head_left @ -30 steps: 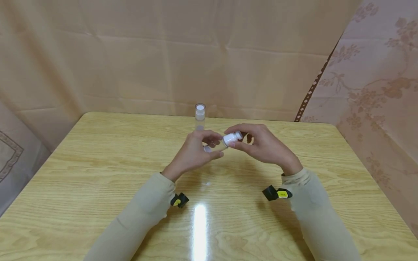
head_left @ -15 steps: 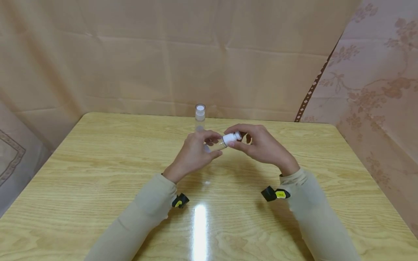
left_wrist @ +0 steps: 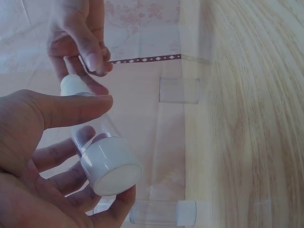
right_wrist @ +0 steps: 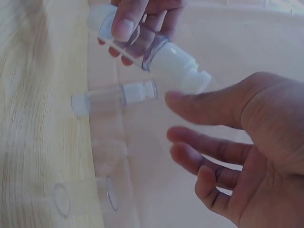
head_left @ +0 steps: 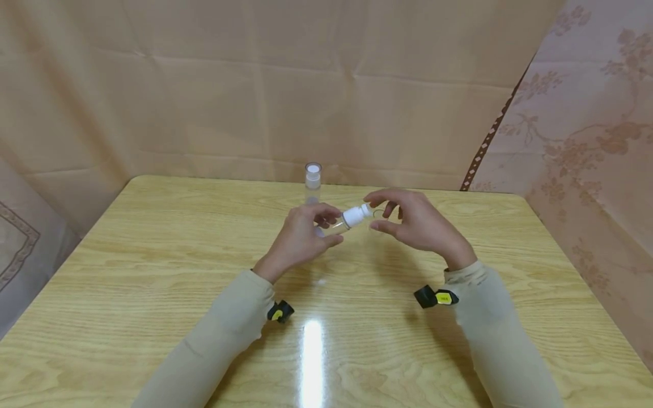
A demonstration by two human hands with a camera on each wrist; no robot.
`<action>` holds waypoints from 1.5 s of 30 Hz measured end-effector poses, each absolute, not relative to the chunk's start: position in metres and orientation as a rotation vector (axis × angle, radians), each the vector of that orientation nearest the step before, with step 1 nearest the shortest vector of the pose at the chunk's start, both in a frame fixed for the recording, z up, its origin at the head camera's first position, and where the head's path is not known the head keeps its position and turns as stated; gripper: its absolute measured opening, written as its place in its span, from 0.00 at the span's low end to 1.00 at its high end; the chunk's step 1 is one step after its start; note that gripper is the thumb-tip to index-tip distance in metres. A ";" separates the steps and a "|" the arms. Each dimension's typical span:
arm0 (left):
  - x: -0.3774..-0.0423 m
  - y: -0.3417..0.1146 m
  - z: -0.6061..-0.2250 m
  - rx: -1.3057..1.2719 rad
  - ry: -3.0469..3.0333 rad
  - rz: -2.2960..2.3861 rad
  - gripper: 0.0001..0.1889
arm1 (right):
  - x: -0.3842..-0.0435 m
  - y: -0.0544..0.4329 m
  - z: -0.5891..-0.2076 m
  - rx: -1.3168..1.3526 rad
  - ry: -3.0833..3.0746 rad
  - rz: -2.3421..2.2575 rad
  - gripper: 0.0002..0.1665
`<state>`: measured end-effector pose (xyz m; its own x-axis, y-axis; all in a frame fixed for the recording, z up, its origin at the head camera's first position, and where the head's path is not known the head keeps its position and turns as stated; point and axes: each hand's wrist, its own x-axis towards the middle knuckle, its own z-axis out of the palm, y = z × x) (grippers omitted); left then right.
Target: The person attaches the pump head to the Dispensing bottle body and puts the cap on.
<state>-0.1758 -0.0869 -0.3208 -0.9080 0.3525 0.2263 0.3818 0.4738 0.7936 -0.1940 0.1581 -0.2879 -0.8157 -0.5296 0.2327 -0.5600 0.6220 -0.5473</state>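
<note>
My left hand (head_left: 303,235) grips a clear pump bottle (head_left: 353,216) with a white base (left_wrist: 116,166) and a white pump top (right_wrist: 178,66). The bottle lies tilted above the table, its top pointing up and to the right. Beside that top is my right hand (head_left: 415,221), fingers loosely bent and apart from the bottle, with nothing held between them. A clear cylindrical cap (left_wrist: 179,90) stands on the table; in the head view the right hand partly covers it. Behind the left hand, a second clear bottle (head_left: 313,184) stands upright with a clear cap over its white pump.
The wood-grain table (head_left: 153,306) reaches back to a beige curtain (head_left: 229,113). A pink floral cloth (head_left: 592,141) hangs at the right. Each sleeve carries a small black device (head_left: 436,297) at the wrist.
My right hand has let go of the white pump top and moved slightly right. The left hand has shifted a little left with the bottle. The second bottle has not moved.
</note>
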 end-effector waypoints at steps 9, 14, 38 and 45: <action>-0.175 -0.088 -0.322 -0.607 -2.687 -1.482 0.20 | -0.201 0.162 -0.296 0.798 -2.900 0.720 0.24; -0.174 -0.088 -0.321 -0.607 -2.681 -1.493 0.20 | -0.205 0.164 -0.307 0.721 -2.969 0.591 0.25; -0.174 -0.089 -0.322 -0.620 -2.681 -1.479 0.19 | -0.212 0.158 -0.334 0.737 -3.073 0.431 0.27; -0.174 -0.089 -0.322 -0.620 -2.682 -1.479 0.19 | -0.212 0.158 -0.336 0.732 -3.083 0.421 0.27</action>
